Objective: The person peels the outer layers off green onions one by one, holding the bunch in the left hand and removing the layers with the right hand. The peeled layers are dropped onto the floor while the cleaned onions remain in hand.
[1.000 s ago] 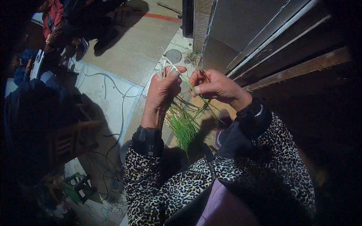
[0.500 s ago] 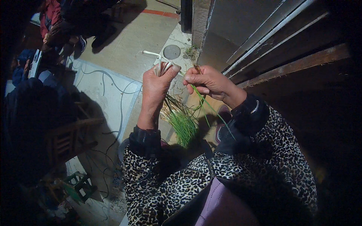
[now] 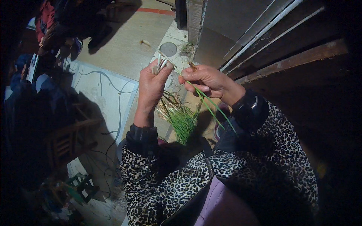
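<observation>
My left hand [image 3: 151,83] is closed around several scallions [image 3: 158,64], their white ends sticking up past the thumb and forefinger. A single scallion [image 3: 151,46] with a brownish root end slants across from the upper left, passing by the left thumb to my right hand [image 3: 215,81]. The right fingers pinch its stalk, and its long green leaves [image 3: 217,113] hang down to the right. A brown withered strip [image 3: 192,67] pokes up by the right forefinger. Below the hands lies a heap of scallions [image 3: 183,122], green leaves toward me, partly behind my left wrist.
Dark wooden boards [image 3: 294,64] stand at the right. A wooden chair [image 3: 71,139] and a green stool [image 3: 81,186] are at the left, with cables [image 3: 120,101] on the floor. People in dark and red clothing [image 3: 45,22] are at the upper left.
The white scallion with a bent tip is no longer across the top of my left hand. A brown-rooted scallion now stretches between both hands, its green leaves below the right one.
</observation>
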`<move>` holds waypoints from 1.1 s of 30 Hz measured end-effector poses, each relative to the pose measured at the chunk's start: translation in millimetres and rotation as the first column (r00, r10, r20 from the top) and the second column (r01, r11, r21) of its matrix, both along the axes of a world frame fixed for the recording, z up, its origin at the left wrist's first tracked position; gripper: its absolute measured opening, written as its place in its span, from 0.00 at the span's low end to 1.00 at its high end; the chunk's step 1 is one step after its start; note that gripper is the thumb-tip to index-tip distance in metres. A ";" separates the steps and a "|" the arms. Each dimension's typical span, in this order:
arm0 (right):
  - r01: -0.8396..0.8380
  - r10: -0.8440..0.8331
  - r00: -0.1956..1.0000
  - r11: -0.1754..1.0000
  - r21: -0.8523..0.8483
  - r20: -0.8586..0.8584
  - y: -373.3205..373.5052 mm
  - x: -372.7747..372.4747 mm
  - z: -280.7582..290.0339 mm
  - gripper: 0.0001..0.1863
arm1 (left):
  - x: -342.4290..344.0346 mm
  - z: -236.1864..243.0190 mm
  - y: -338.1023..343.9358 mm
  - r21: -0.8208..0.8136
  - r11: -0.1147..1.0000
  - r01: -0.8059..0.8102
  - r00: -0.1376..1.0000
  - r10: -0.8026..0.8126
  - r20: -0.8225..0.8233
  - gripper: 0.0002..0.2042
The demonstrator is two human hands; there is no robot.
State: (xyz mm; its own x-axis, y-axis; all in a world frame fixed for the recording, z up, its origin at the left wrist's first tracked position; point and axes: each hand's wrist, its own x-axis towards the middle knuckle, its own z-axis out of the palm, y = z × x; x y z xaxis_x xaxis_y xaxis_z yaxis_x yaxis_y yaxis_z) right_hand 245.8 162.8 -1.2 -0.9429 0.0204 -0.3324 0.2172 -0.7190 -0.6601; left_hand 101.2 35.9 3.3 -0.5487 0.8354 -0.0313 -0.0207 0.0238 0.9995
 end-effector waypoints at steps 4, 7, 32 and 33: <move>0.003 -0.003 1.000 1.000 0.024 0.000 -1.0 1.1 3.4 0.12 | -5.5 -1.2 0.6 0.013 0.998 -0.054 0.987 0.052 0.149 0.09; -0.030 0.034 0.999 0.988 0.153 -0.024 -2.0 0.2 4.9 0.12 | -13.8 -1.3 -0.6 -0.014 0.986 -0.167 0.931 0.162 0.326 0.08; 0.118 -0.080 0.992 0.830 0.546 -0.094 -2.9 -11.8 -4.5 0.11 | -6.0 -4.0 5.7 -0.085 0.985 -0.150 0.857 0.172 0.485 0.12; 0.113 -0.083 0.993 0.847 0.520 -0.081 -1.6 -11.1 -5.8 0.11 | -6.7 -4.6 5.9 -0.107 0.982 -0.158 0.855 0.190 0.483 0.12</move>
State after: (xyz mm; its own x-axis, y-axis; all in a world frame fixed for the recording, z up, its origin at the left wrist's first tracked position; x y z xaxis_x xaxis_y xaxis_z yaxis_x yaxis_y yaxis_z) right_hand 234.7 161.2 -7.0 -0.9428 0.2698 -0.1958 0.1178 -0.2801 -0.9527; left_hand 94.5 41.8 -1.3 -0.5856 0.7151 -0.3818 -0.5154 0.0350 0.8562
